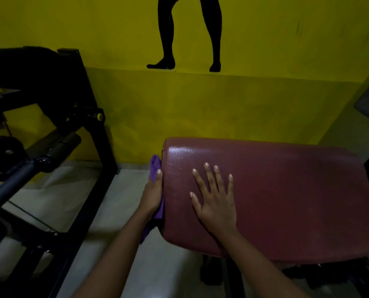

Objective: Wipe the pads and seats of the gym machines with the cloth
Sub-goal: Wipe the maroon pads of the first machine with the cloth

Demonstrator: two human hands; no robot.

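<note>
A wide dark-red padded seat [286, 190] fills the lower right of the head view. My left hand [152, 193] presses a purple cloth [155, 166] against the seat's left side edge; the cloth shows above and below the hand. My right hand [214, 197] lies flat on top of the seat near its left end, fingers spread, holding nothing.
A black gym machine frame [93, 130] with a dark foam roller [54, 147] and a metal bar [11, 179] stands to the left. A yellow wall [200, 104] with a black leg silhouette is right behind the seat. Pale floor [72, 190] lies between the machines.
</note>
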